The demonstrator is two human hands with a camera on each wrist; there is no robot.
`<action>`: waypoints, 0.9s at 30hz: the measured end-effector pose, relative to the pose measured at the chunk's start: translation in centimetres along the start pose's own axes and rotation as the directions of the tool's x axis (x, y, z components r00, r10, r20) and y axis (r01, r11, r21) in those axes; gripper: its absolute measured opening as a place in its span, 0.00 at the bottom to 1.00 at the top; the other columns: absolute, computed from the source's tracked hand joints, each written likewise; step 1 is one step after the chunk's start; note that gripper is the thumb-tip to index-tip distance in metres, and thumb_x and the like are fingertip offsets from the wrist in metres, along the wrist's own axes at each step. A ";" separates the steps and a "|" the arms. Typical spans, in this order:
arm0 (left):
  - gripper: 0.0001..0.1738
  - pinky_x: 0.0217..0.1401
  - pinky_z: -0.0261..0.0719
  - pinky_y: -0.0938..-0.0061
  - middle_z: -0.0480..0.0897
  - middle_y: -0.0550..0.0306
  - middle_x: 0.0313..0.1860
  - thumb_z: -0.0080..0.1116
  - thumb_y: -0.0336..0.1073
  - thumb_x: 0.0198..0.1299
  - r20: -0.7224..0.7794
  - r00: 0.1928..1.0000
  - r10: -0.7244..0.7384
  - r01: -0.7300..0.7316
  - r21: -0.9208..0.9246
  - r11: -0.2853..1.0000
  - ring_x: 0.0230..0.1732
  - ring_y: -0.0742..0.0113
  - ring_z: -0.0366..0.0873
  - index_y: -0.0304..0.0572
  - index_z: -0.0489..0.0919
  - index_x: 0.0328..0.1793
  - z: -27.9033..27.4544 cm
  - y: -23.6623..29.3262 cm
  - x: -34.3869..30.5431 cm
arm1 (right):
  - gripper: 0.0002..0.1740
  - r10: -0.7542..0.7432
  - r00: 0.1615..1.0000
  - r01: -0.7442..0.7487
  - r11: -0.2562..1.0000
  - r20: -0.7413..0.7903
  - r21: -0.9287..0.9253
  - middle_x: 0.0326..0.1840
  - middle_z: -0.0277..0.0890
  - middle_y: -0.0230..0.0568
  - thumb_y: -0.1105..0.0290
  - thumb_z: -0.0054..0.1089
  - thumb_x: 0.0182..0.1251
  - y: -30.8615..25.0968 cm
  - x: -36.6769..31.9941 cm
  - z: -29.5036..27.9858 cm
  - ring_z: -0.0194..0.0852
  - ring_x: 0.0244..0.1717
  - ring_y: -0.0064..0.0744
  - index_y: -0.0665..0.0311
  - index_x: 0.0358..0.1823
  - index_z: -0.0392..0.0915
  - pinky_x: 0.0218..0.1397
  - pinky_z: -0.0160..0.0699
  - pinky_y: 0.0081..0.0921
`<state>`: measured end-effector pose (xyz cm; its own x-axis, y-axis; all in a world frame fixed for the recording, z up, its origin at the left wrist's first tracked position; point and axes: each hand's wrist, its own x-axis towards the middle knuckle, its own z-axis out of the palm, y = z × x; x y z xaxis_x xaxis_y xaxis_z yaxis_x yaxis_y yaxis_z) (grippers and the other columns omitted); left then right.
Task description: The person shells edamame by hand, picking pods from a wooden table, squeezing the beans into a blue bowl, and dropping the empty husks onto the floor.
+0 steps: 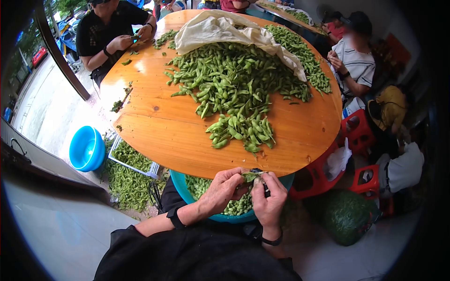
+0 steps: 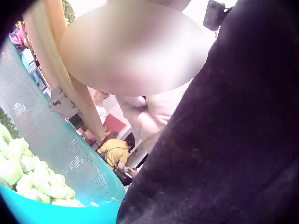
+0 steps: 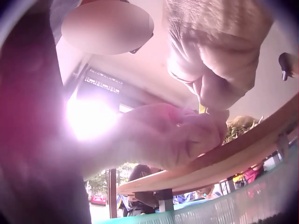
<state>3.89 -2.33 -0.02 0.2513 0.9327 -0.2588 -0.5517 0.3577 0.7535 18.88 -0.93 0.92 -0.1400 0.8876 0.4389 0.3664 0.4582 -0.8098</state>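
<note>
At the near table edge, both hands meet over a teal basket (image 1: 216,218) holding shelled beans. The left hand (image 1: 221,191) pinches a green pod (image 1: 250,177) between thumb and fingers. On its right, the right hand (image 1: 269,199) has thumb and fingers curled on the same pod, with something small and dark beside it. In the right wrist view the left hand (image 3: 168,135) and right hand (image 3: 215,60) come together at the fingertips, a bit of green between them. The left wrist view shows pale beans (image 2: 35,172) in the basket; a blurred patch hides part of the hands.
A heap of pods (image 1: 234,84), partly under a white cloth (image 1: 220,30), lies on the wooden table (image 1: 159,136). Left are a blue basin (image 1: 87,148) and pods on the floor. Red stools (image 1: 358,133) and a green bag (image 1: 349,218) stand right; people sit around.
</note>
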 end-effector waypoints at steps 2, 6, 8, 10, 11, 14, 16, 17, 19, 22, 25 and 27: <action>0.14 0.28 0.60 0.83 0.68 0.69 0.26 0.41 0.32 0.70 0.003 1.000 -0.013 0.013 -0.056 0.998 0.24 0.80 0.60 0.37 0.78 0.52 -0.1 -0.1 0.1 | 0.07 0.149 0.987 -0.154 0.983 0.056 0.096 0.28 0.73 0.49 0.81 0.57 0.60 0.0 0.1 -0.1 0.77 0.28 0.48 0.76 0.40 0.77 0.30 0.75 0.35; 0.13 0.27 0.62 0.84 0.74 0.66 0.28 0.43 0.28 0.67 -0.013 0.999 -0.032 0.029 -0.157 0.987 0.23 0.80 0.64 0.37 0.79 0.49 0.4 0.0 0.0 | 0.09 -0.223 0.974 0.206 0.949 -0.049 -0.241 0.31 0.71 0.48 0.80 0.58 0.59 -0.9 -0.1 1.0 0.77 0.30 0.48 0.74 0.41 0.78 0.31 0.75 0.35; 0.13 0.27 0.62 0.84 0.76 0.64 0.29 0.43 0.26 0.66 -0.085 0.994 -0.066 0.048 -0.204 0.978 0.23 0.79 0.64 0.36 0.79 0.49 0.5 -0.1 0.1 | 0.09 -0.221 0.974 0.208 0.958 -0.046 -0.199 0.31 0.72 0.48 0.81 0.57 0.59 -0.7 0.0 0.8 0.77 0.29 0.47 0.74 0.42 0.78 0.31 0.76 0.35; 0.13 0.26 0.65 0.81 0.78 0.63 0.31 0.43 0.26 0.66 0.008 0.998 -0.066 0.066 -0.237 0.969 0.22 0.78 0.66 0.36 0.79 0.50 -0.3 -0.4 0.3 | 0.10 -0.041 0.999 0.041 0.999 0.000 -0.031 0.30 0.72 0.49 0.81 0.57 0.58 0.1 -0.1 0.2 0.77 0.28 0.47 0.74 0.42 0.77 0.31 0.75 0.34; 0.13 0.26 0.65 0.81 0.78 0.63 0.31 0.43 0.26 0.66 0.009 0.998 -0.067 0.067 -0.234 0.970 0.22 0.78 0.66 0.36 0.79 0.50 -0.6 -0.5 0.3 | 0.09 0.047 0.998 -0.049 0.997 0.028 0.059 0.29 0.73 0.44 0.81 0.57 0.61 0.8 0.0 0.1 0.75 0.24 0.36 0.76 0.43 0.76 0.28 0.73 0.29; 0.15 0.28 0.68 0.80 0.79 0.62 0.34 0.43 0.25 0.67 0.114 0.993 -0.044 0.058 -0.118 0.991 0.23 0.77 0.67 0.36 0.79 0.53 -0.9 -0.3 0.2 | 0.07 0.342 0.931 -0.363 0.829 0.127 0.425 0.26 0.71 0.33 0.79 0.55 0.66 1.3 -0.4 -0.8 0.70 0.21 0.21 0.76 0.42 0.77 0.23 0.67 0.21; 0.16 0.30 0.72 0.80 0.80 0.62 0.37 0.44 0.24 0.67 0.179 0.984 0.011 -0.037 0.143 0.989 0.25 0.75 0.69 0.35 0.79 0.56 -0.5 0.3 -0.3 | 0.08 0.400 0.915 -0.373 0.800 0.046 0.470 0.19 0.65 0.24 0.76 0.52 0.71 1.1 -0.2 -2.2 0.62 0.19 0.11 0.72 0.43 0.78 0.21 0.59 0.14; 0.16 0.32 0.76 0.75 0.83 0.59 0.39 0.48 0.24 0.67 0.265 0.961 0.078 -0.155 0.286 0.946 0.26 0.70 0.76 0.35 0.79 0.58 -1.0 0.0 -0.1 | 0.08 0.411 0.911 -0.347 0.804 -0.030 0.482 0.19 0.65 0.24 0.75 0.52 0.71 1.4 0.0 -3.7 0.61 0.18 0.12 0.72 0.43 0.78 0.21 0.59 0.15; 0.16 0.35 0.79 0.72 0.84 0.56 0.40 0.50 0.25 0.66 0.378 0.916 0.133 -0.340 0.554 0.760 0.29 0.66 0.80 0.36 0.79 0.58 -1.2 1.1 0.0 | 0.09 0.400 0.883 -0.326 0.899 -0.244 0.293 0.21 0.67 0.27 0.73 0.53 0.72 3.5 -0.5 -7.2 0.60 0.19 0.12 0.72 0.45 0.79 0.21 0.59 0.16; 0.16 0.42 0.82 0.61 0.84 0.50 0.40 0.57 0.26 0.61 0.485 0.850 0.207 -0.526 0.750 0.400 0.35 0.54 0.85 0.37 0.80 0.56 -0.1 2.5 0.8 | 0.14 0.026 0.940 -0.266 0.676 -0.339 -0.687 0.40 0.79 0.67 0.79 0.52 0.62 5.9 -0.6 -12.2 0.78 0.45 0.66 0.79 0.47 0.77 0.47 0.77 0.46; 0.15 0.41 0.82 0.59 0.81 0.46 0.43 0.61 0.26 0.53 0.366 0.764 0.531 -0.387 0.919 -0.075 0.40 0.47 0.82 0.37 0.79 0.49 0.5 2.7 3.2 | 0.13 0.130 0.927 -0.352 0.620 -0.351 -0.702 0.40 0.79 0.67 0.80 0.53 0.62 7.0 -1.5 -13.7 0.79 0.44 0.64 0.80 0.46 0.77 0.47 0.77 0.45; 0.15 0.41 0.82 0.59 0.79 0.47 0.42 0.60 0.27 0.53 0.363 0.749 0.554 -0.340 0.929 -0.149 0.42 0.47 0.81 0.37 0.79 0.49 0.0 2.6 5.4 | 0.14 0.127 0.921 -0.345 0.706 -0.368 -0.619 0.40 0.80 0.66 0.80 0.53 0.61 6.7 -1.7 -13.3 0.80 0.43 0.63 0.80 0.47 0.77 0.47 0.78 0.45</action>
<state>3.78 3.60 0.51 0.1709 0.8802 0.4429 0.7354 -0.4131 0.5372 33.78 0.03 -0.11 0.2560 0.8586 0.4442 0.8762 -0.0119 -0.4819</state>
